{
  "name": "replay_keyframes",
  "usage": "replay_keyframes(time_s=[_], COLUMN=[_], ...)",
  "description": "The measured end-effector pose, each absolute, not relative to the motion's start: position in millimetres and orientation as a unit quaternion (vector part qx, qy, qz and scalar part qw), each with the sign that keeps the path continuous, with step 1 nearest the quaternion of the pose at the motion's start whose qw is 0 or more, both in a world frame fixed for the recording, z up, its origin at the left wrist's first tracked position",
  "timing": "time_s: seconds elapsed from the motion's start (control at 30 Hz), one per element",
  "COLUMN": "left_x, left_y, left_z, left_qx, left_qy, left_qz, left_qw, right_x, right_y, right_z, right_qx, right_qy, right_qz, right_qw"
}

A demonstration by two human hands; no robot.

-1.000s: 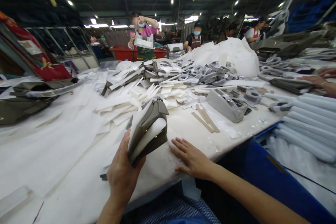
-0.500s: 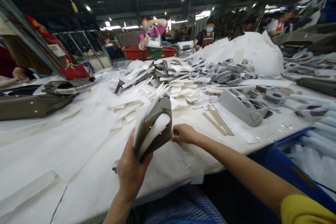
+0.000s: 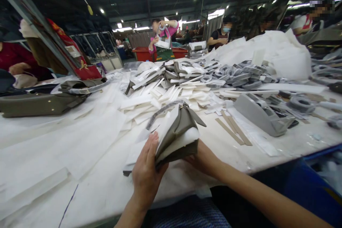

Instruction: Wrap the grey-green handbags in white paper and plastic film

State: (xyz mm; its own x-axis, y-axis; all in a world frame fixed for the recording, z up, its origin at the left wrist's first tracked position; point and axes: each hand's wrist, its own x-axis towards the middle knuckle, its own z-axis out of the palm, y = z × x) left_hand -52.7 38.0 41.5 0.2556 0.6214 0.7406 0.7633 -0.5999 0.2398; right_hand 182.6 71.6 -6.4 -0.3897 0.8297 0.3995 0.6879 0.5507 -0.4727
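An olive-grey bag (image 3: 177, 128) is held tilted over the near edge of the white-covered table, with a white padded piece (image 3: 184, 140) along its side. My left hand (image 3: 148, 167) grips the bag's left side, fingers along a white sheet and thumb beneath. At the bag's right underside is my right hand (image 3: 201, 156), its fingertips hidden behind the bag, so its grip is unclear. A grey wrapped strap (image 3: 162, 111) arches behind the bag.
Beyond the bag lie white strips (image 3: 165, 94) and wrapped grey rings (image 3: 240, 74). A grey bag part (image 3: 260, 114) and tan strips (image 3: 232, 128) are to the right. Olive bags (image 3: 40, 104) lie left. A blue bin (image 3: 315, 181) stands lower right. People work around the table.
The bag has turned, showing more of its side, and the grey strap now shows behind it. My right hand has moved down and behind the bag's right side. The view has shifted left.
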Motion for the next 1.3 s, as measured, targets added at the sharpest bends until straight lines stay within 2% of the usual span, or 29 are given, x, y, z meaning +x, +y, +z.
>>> replay_keyframes(time_s=[0.1, 0.23, 0.33, 0.43, 0.57, 0.67, 0.77, 0.9, 0.97, 1.0, 1.1, 1.17, 1.3], left_x=[-45, -37, -33, -31, -24, -16, -9, -6, -6, -6, -6, -5, -2], left_y=[39, 35, 24, 10, -6, -13, -17, -19, -19, -19, -19, -19, -19], left_z=[36, 44, 60, 66, 41, 14, 0, -1, 0, 0, -1, -3, -8], left_qx=[-0.823, -0.857, -0.860, -0.851, -0.844, -0.841, -0.841, -0.837, -0.838, -0.839, -0.839, -0.833, -0.818], left_qy=[-0.398, -0.365, -0.372, -0.405, -0.432, -0.430, -0.426, -0.433, -0.430, -0.428, -0.426, -0.429, -0.434], left_qz=[-0.389, -0.321, -0.287, -0.260, -0.228, -0.223, -0.219, -0.217, -0.210, -0.205, -0.195, -0.203, -0.239], left_qw=[0.118, 0.170, 0.200, 0.213, 0.221, 0.241, 0.252, 0.257, 0.262, 0.265, 0.278, 0.285, 0.292], right_x=[188, 191, 186, 185, 214, 259, 292, 276, 250, 235, 197, 179, 156], right_y=[31, 21, 28, 32, 24, 13, 7, 18, 37, 50, 99, 133, 181], right_z=[-26, -33, -33, -32, -25, -12, 15, 66, 85, 90, 89, 79, 60], right_qx=[-0.449, -0.460, -0.452, -0.450, -0.485, -0.559, -0.613, -0.535, -0.484, -0.480, -0.545, -0.578, -0.631], right_qy=[-0.853, -0.850, -0.847, -0.823, -0.764, -0.711, -0.647, -0.695, -0.751, -0.777, -0.809, -0.801, -0.762], right_qz=[0.088, 0.081, 0.065, 0.094, 0.171, 0.153, 0.053, -0.004, 0.021, 0.045, 0.116, 0.138, 0.141], right_qw=[0.252, 0.246, 0.271, 0.334, 0.389, 0.398, 0.451, 0.479, 0.448, 0.405, 0.187, 0.076, -0.025])
